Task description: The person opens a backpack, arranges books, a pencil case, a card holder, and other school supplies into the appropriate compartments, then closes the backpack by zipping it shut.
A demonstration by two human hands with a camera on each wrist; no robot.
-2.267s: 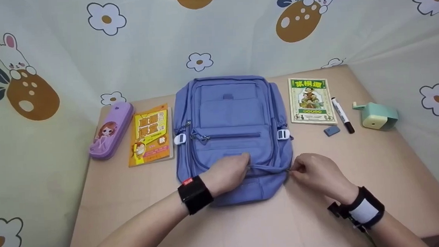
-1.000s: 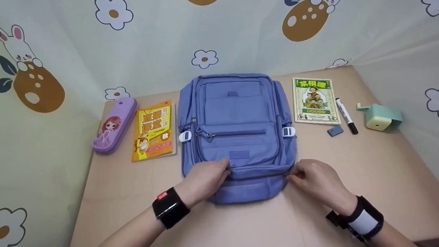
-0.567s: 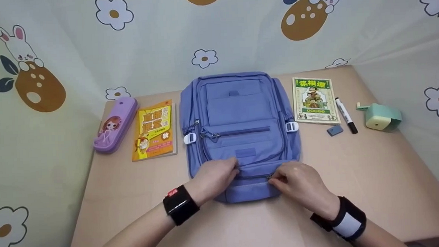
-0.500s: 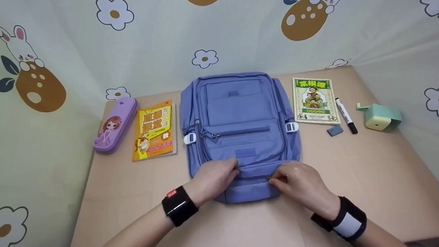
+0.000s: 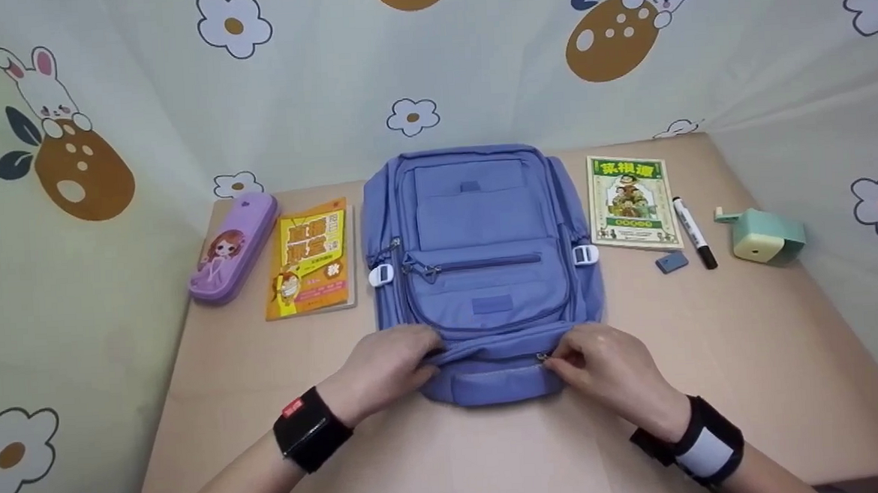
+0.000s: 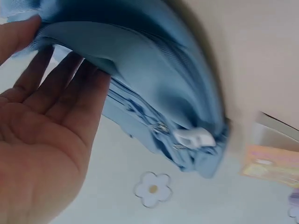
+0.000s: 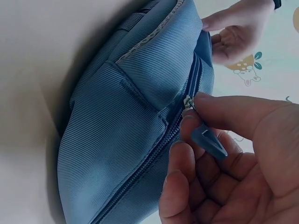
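A blue backpack (image 5: 483,222) lies flat on the table, its front face up. My right hand (image 5: 618,365) pinches a zipper pull (image 7: 208,140) at the lower front pocket (image 5: 506,384). In the right wrist view, the zipper teeth (image 7: 140,170) are joined on the near side of the slider (image 7: 188,101), and the track parts beyond it. At the pocket's left part, my left hand (image 5: 385,366) pinches the fabric edge between thumb and fingers. The left wrist view shows that edge lifted, with the fingers (image 6: 70,88) tucked behind the cloth.
Left of the backpack lie a purple pencil case (image 5: 232,250) and an orange book (image 5: 308,261). To its right are a green-framed book (image 5: 633,202), a marker (image 5: 694,233), a blue eraser (image 5: 671,263) and a green pencil sharpener (image 5: 761,235). A patterned curtain (image 5: 310,80) surrounds the table (image 5: 495,461).
My right hand has drawn the zipper pull left from the pocket's right corner. My left hand has shifted left along the pocket edge, which now gapes more there. The backpack has turned slightly.
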